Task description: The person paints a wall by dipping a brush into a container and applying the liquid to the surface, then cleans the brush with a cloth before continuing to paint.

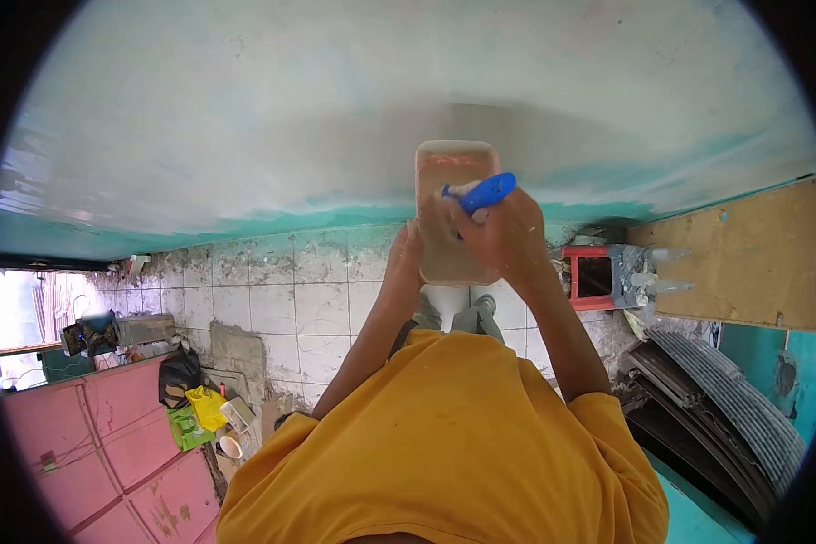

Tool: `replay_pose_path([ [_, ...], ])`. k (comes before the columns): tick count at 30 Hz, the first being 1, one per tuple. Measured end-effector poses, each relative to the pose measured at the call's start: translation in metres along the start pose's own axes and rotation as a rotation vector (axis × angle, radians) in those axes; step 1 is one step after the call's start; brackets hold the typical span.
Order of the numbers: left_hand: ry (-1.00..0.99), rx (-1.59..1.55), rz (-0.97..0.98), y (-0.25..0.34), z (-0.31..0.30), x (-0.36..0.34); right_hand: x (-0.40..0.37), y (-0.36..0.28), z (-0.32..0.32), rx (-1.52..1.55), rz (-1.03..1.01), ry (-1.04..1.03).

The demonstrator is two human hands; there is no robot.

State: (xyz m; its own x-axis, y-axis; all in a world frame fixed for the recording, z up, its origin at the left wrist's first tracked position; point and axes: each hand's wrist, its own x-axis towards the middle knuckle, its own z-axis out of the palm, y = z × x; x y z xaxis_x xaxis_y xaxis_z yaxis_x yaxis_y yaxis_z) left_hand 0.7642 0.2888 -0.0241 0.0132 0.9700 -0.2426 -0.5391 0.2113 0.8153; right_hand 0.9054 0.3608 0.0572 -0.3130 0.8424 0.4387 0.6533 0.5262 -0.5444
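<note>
A pale rectangular tray (433, 245) with some pinkish smears near its far end is held out in front of my body, close to the wall. My left hand (412, 247) grips its left edge. Over the tray's right side, my right hand (508, 234) is closed around a tool with a blue handle (490, 193). The tool's working end is low in the tray and partly hidden by my fingers.
The white and teal wall (245, 118) rises ahead above a stained tiled floor (272, 308). On the right are a red and grey stool (594, 276), a wooden board (743, 254) and stacked corrugated sheets (734, 381). Bags (207, 408) lie at the left.
</note>
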Motion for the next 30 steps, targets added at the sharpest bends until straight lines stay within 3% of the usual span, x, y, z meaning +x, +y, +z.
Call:
replay_pose_path([
  [4,-0.029,-0.034,0.025,0.002,-0.005,0.002,0.002,0.003,-0.014,-0.162,-0.061,-0.016],
  [6,0.021,-0.006,0.015,0.005,-0.006,0.002,-0.008,-0.004,-0.021,-0.132,-0.018,-0.162],
  [9,0.070,0.058,0.020,0.006,-0.004,-0.001,-0.006,-0.007,-0.013,0.044,-0.013,-0.190],
  [13,0.101,0.110,0.026,0.006,0.001,-0.002,0.003,0.009,-0.008,0.004,-0.024,-0.028],
  [15,0.095,0.135,0.042,0.007,-0.004,-0.001,0.002,0.013,-0.018,-0.193,-0.041,-0.076],
  [19,0.082,0.177,0.058,-0.001,-0.014,0.006,-0.013,0.001,-0.024,-0.238,-0.020,-0.227],
  [22,0.112,0.171,0.046,-0.002,-0.008,0.002,-0.022,0.002,-0.011,-0.117,-0.064,-0.162],
  [24,0.085,0.133,0.033,0.001,-0.003,-0.001,-0.020,0.005,-0.006,0.038,0.033,-0.123],
  [28,0.024,0.067,0.066,0.000,0.002,-0.003,-0.008,0.001,-0.015,0.069,0.035,0.012],
  [30,0.040,0.089,0.064,0.003,0.003,-0.005,-0.002,0.008,-0.026,0.120,0.167,0.046],
])
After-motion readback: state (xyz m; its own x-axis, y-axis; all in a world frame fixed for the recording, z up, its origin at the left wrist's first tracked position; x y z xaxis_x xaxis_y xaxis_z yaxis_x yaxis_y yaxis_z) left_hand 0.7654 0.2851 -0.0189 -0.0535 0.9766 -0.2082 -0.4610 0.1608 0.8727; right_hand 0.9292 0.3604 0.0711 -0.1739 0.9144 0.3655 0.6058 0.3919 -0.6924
